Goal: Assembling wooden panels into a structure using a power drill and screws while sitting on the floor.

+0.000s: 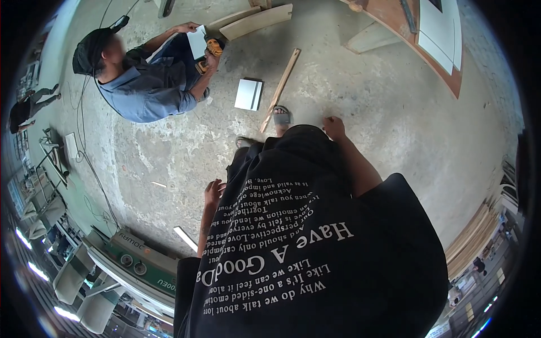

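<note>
Black printed T-shirt (315, 248), dark trousers, grey sandals (281, 115).

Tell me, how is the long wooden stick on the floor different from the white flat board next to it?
The wooden stick is long, thin and light brown; the white board is short, wide and nearly square. The stick lies slanted, its lower end near a sandalled foot, while the board sits apart from the foot. Both lie flat on the concrete floor, and neither the left hand nor the right hand touches them.

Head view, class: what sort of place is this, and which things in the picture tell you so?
Most likely a woodworking shop. A long wooden strip and cut boards lie on a bare concrete floor, a green machine stands at the lower left, and timber is stacked at the right.
</note>
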The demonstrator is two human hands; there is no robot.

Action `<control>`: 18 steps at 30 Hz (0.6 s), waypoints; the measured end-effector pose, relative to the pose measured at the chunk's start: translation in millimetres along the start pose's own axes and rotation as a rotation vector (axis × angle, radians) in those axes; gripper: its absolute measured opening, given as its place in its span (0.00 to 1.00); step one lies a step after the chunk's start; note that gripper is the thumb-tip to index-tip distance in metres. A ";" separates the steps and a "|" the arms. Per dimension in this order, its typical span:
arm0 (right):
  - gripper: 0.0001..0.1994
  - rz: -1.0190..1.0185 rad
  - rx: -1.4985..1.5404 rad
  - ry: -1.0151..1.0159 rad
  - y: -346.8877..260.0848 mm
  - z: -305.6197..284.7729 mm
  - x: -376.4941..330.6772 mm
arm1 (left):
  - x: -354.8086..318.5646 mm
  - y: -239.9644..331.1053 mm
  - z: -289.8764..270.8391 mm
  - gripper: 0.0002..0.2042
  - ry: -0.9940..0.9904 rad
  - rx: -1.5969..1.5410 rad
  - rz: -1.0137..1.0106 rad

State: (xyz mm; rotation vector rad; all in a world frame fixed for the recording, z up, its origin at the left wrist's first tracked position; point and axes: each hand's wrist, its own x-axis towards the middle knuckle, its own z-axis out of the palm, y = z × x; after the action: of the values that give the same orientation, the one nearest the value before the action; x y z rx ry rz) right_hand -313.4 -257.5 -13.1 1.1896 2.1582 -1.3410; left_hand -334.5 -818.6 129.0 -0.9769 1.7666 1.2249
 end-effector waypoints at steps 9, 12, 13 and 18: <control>0.22 0.129 -0.052 0.022 36.3 -0.6 -15.2 | 8.4 20.9 -9.7 0.20 -0.151 0.174 0.282; 0.22 0.189 0.023 0.002 24.0 -5.0 -20.4 | 24.6 -0.6 -21.7 0.21 -0.210 0.208 0.362; 0.21 0.162 0.003 0.017 25.2 -6.6 -17.9 | 27.5 -3.6 -21.9 0.21 -0.232 0.214 0.367; 0.20 0.080 -0.029 0.030 11.7 -3.2 -16.5 | 17.4 13.8 -17.3 0.21 -0.147 0.202 0.215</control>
State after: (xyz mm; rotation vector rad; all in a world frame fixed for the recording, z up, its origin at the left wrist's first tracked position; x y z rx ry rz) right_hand -293.9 -260.2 -7.6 1.2778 2.1194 -1.2626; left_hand -356.9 -834.5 122.9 -0.5788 1.8706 1.1878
